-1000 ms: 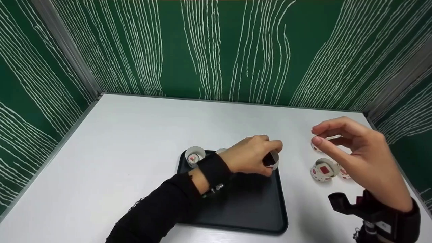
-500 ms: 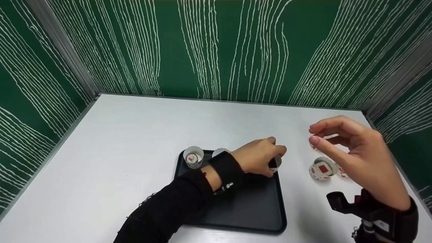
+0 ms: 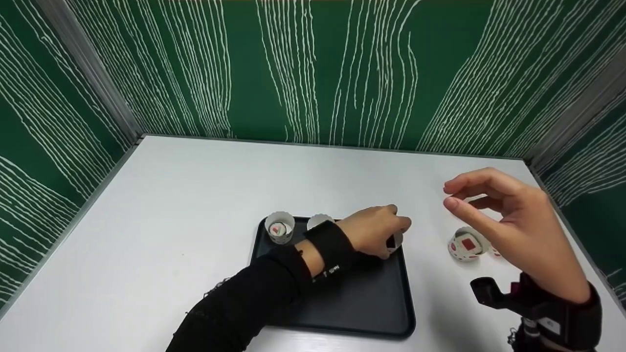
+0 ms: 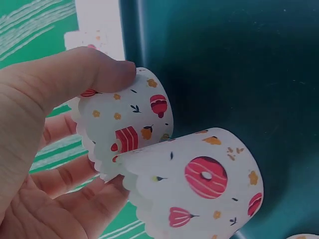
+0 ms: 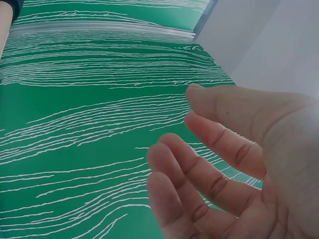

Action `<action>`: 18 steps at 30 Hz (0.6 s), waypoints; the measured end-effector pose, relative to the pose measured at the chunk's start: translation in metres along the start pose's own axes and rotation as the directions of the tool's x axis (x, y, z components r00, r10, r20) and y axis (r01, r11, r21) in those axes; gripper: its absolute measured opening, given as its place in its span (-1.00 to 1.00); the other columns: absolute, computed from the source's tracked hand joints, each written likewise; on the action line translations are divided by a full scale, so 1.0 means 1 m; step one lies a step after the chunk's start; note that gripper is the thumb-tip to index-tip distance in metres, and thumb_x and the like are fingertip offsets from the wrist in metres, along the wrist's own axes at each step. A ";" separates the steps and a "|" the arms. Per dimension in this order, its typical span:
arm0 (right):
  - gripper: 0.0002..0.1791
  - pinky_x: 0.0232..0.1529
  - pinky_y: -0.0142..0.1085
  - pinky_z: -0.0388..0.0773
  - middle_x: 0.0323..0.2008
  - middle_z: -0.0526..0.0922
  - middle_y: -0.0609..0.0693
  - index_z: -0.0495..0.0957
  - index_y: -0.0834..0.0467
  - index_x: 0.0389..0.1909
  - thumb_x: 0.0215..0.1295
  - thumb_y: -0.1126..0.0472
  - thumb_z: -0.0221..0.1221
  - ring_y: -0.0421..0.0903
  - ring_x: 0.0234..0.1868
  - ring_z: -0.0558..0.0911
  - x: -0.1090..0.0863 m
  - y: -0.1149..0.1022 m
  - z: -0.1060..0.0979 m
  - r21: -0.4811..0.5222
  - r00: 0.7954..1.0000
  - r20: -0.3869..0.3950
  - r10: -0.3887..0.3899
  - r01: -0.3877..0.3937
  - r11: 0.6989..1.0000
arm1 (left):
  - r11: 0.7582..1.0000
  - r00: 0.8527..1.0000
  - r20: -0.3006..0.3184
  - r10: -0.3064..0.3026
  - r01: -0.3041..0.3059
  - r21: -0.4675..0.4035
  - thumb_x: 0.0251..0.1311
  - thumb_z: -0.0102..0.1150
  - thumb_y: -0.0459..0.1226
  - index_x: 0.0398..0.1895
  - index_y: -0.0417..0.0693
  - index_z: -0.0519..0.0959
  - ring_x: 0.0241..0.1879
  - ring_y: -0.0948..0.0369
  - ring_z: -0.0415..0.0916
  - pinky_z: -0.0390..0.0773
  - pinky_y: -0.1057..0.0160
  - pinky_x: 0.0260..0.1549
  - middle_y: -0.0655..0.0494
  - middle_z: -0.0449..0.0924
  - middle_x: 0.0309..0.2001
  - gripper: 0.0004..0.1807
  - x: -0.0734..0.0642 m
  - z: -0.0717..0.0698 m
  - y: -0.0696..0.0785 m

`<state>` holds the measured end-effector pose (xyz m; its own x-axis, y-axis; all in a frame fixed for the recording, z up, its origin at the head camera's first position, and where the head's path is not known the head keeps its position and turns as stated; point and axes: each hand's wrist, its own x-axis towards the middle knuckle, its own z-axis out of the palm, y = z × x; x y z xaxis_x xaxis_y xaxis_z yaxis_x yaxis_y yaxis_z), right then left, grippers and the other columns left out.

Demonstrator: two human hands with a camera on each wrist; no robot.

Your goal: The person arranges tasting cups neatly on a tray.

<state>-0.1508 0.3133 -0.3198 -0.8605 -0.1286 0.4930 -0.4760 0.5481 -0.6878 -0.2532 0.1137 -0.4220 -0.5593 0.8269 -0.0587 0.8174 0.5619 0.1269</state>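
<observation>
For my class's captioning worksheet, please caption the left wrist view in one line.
Left hand gripping a printed cup beside a doughnut-patterned cup at the edge of a dark tray.

In the head view my left fingers [image 3: 402, 223] hide much of the pinched cup [image 3: 397, 241], and my wristband [image 3: 329, 243] part of the middle cup [image 3: 319, 221]
</observation>
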 end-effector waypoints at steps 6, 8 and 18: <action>-0.76 -0.12 -0.60 0.63 -0.16 0.81 -0.09 0.78 0.10 -0.07 0.32 0.44 0.41 -0.25 -0.16 0.75 0.001 0.000 0.000 -0.011 1.000 0.010 0.009 -0.009 1.000 | 1.000 1.000 0.024 -0.011 0.010 0.008 0.18 0.50 -0.24 0.13 0.07 0.64 -0.17 0.25 0.56 0.55 0.36 -0.24 0.09 0.61 -0.03 -0.57 0.002 0.004 0.000; -0.76 -0.12 -0.60 0.63 -0.16 0.82 -0.10 0.78 0.10 -0.07 0.32 0.43 0.41 -0.25 -0.16 0.75 0.001 0.000 0.000 -0.014 1.000 0.012 0.011 -0.011 1.000 | 1.000 1.000 0.024 -0.012 0.012 0.014 0.18 0.50 -0.25 0.12 0.08 0.64 -0.17 0.25 0.56 0.55 0.35 -0.25 0.09 0.61 -0.03 -0.57 0.003 0.005 0.000; -0.77 -0.10 -0.62 0.61 -0.14 0.82 -0.15 0.77 0.06 -0.04 0.35 0.37 0.42 -0.28 -0.13 0.74 0.002 0.002 0.000 -0.044 0.999 0.027 0.033 -0.032 0.999 | 1.000 0.999 0.026 -0.020 0.020 0.025 0.20 0.48 -0.27 0.13 0.05 0.66 -0.16 0.23 0.58 0.56 0.33 -0.25 0.05 0.65 -0.03 -0.59 0.006 0.005 -0.002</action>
<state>-0.1531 0.3141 -0.3203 -0.8804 -0.1328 0.4553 -0.4399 0.5876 -0.6791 -0.2574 0.1181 -0.4277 -0.5719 0.8157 -0.0870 0.8095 0.5783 0.1013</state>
